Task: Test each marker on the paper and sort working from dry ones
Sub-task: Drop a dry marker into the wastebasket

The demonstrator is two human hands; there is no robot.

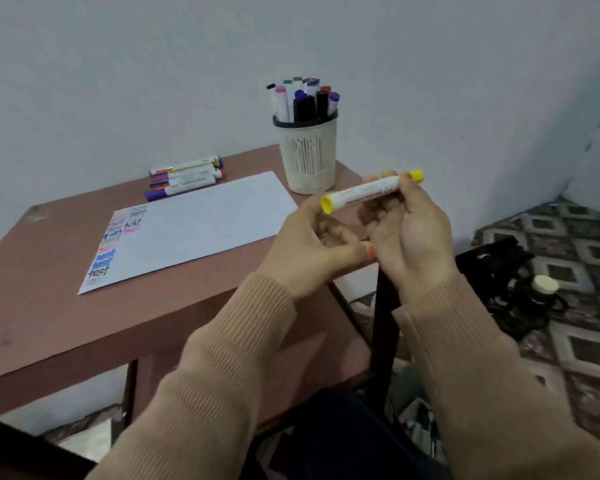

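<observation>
With my right hand (413, 233) curled round the yellow marker (368, 192), held level near the pen cup (309, 161), and my left hand (305, 247) curled by its cap, gripping or not I cannot tell, I must next uncap it and stroke the paper (201, 223).

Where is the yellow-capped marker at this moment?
In the head view, right of centre: the yellow-capped marker is held in the right hand, just in front of the white marker cup and right of the paper.
</observation>
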